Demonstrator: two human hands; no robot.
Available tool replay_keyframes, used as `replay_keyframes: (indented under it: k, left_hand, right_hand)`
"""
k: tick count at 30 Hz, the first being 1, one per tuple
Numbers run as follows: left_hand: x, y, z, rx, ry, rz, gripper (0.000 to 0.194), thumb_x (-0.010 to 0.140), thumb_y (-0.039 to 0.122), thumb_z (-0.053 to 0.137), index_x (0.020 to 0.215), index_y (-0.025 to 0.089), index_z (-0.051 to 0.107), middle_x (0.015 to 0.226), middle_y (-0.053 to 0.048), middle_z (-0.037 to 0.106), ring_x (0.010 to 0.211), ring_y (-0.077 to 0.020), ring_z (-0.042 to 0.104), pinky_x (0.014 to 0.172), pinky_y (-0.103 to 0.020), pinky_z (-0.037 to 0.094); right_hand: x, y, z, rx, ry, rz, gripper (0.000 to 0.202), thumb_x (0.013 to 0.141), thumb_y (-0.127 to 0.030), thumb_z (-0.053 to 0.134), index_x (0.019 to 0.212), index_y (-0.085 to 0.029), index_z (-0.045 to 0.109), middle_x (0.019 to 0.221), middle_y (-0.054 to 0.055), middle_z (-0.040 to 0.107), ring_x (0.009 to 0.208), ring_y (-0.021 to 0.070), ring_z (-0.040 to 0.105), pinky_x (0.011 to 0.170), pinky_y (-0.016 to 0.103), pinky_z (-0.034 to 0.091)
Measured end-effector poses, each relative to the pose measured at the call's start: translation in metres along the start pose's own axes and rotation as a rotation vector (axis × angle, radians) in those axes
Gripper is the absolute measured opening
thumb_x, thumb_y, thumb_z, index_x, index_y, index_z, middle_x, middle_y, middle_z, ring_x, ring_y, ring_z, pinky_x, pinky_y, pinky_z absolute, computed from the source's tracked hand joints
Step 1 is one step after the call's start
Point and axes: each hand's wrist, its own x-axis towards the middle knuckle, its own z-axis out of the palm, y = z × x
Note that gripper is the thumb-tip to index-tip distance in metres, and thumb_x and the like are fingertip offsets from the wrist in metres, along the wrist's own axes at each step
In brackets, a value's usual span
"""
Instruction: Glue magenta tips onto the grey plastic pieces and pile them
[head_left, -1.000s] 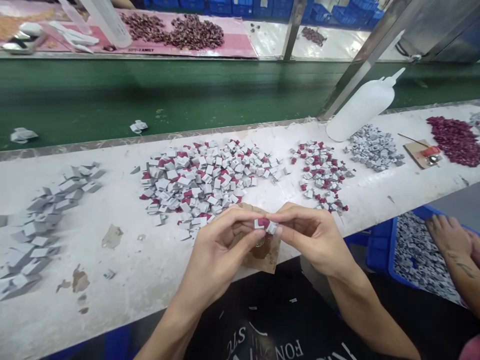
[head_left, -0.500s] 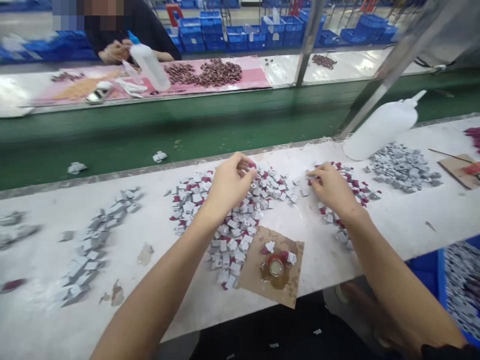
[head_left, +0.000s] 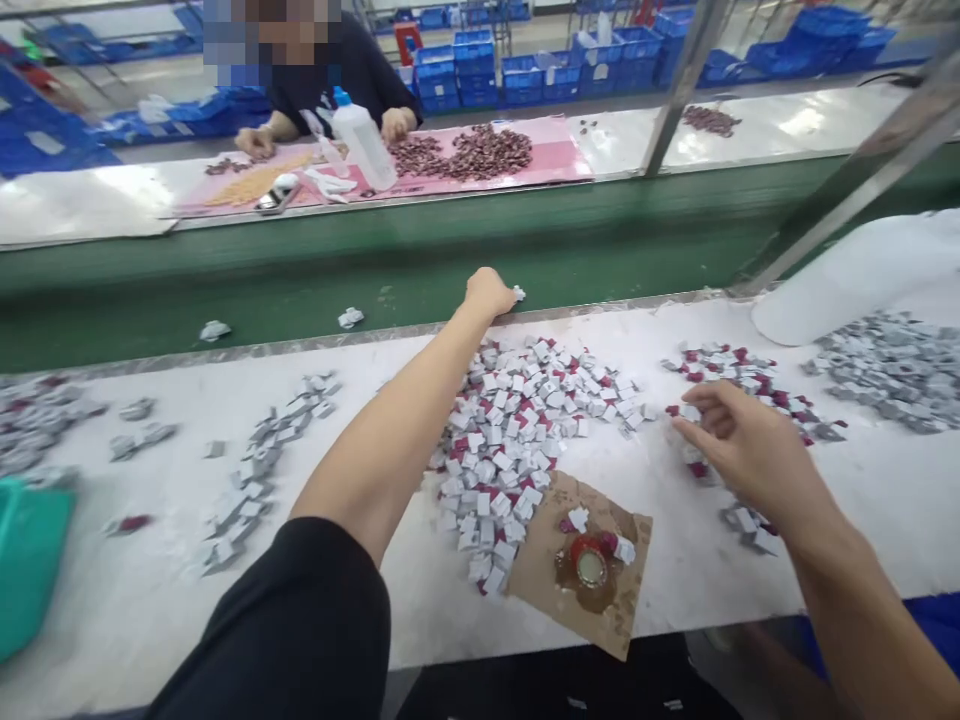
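My left hand (head_left: 489,292) reaches over the green belt (head_left: 420,270), its fingers closed on a small white piece (head_left: 518,293). Below it spreads a large pile of white and dark red pieces (head_left: 510,430). My right hand (head_left: 731,430) is at the left edge of a smaller pile (head_left: 780,395), thumb and forefinger around a small white and red piece (head_left: 686,411). A brown cardboard square (head_left: 540,560) lies near the table's front edge, with a round red-rimmed cap (head_left: 591,568) in a wet brown patch and a few pieces on it.
A white bottle (head_left: 847,275) lies at the right beside grey pieces (head_left: 892,365). At the left are a row of grey pieces (head_left: 259,470) and a green container (head_left: 30,560). Two white pieces rest on the belt. Across it sits a person, hands by a clear bottle (head_left: 365,145).
My left hand has moved from the large pile out over the belt, with a white piece. My right hand has come nearer the front edge of its pile. The view has shifted left.
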Motion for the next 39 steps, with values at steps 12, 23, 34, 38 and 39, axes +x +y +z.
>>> replay_keyframes:
  k: [12, 23, 34, 38, 39]
  left_hand:
    - [-0.187, -0.177, -0.077, 0.208, 0.434, -0.043, 0.035, 0.105, 0.022, 0.050, 0.130, 0.015, 0.074, 0.131, -0.025, 0.066, 0.142, -0.0494, 0.056, 0.126, -0.071, 0.042]
    - [-0.179, -0.215, -0.076, 0.188, 0.489, -0.114, 0.015, 0.101, 0.028, 0.058, 0.110, 0.017, 0.063, 0.131, -0.021, 0.055, 0.147, -0.0476, 0.047, 0.133, -0.065, 0.036]
    - [-0.208, -0.213, -0.065, 0.068, 0.527, -0.156, 0.022, 0.080, 0.027, 0.076, 0.094, 0.024, 0.059, 0.092, -0.001, 0.061, 0.085, -0.0241, 0.063, 0.106, -0.049, 0.062]
    - [-0.234, -0.208, -0.052, -0.042, 0.538, -0.173, 0.019, 0.080, 0.033, 0.076, 0.092, 0.021, 0.070, 0.094, -0.003, 0.066, 0.083, -0.0235, 0.068, 0.097, -0.044, 0.065]
    - [-0.239, -0.208, -0.049, -0.067, 0.537, -0.155, 0.016, 0.082, 0.033, 0.073, 0.093, 0.020, 0.072, 0.097, -0.004, 0.069, 0.085, -0.0237, 0.070, 0.097, -0.043, 0.066]
  right_hand:
    - [-0.097, 0.008, 0.032, 0.216, -0.037, 0.011, 0.047, 0.106, -0.073, 0.068, 0.107, -0.031, 0.090, 0.117, 0.011, 0.089, 0.104, 0.0351, 0.086, 0.080, 0.042, 0.071]
    - [-0.108, -0.052, 0.016, 0.637, -0.141, 0.241, 0.035, 0.092, -0.059, 0.093, 0.108, -0.028, 0.094, 0.099, 0.010, 0.091, 0.082, 0.0309, 0.089, 0.075, 0.042, 0.077]
    - [-0.141, -0.070, 0.024, 0.791, -0.187, 0.254, 0.018, 0.098, -0.044, 0.092, 0.109, -0.029, 0.095, 0.102, 0.007, 0.091, 0.088, 0.0264, 0.089, 0.080, 0.035, 0.077]
    - [-0.148, -0.073, 0.027, 0.686, -0.170, 0.151, 0.014, 0.103, -0.039, 0.086, 0.112, -0.031, 0.093, 0.106, 0.006, 0.088, 0.093, 0.0256, 0.087, 0.084, 0.036, 0.076]
    - [-0.149, -0.072, 0.029, 0.667, -0.171, 0.131, 0.014, 0.103, -0.038, 0.085, 0.112, -0.031, 0.093, 0.107, 0.006, 0.088, 0.093, 0.0251, 0.087, 0.085, 0.036, 0.075]
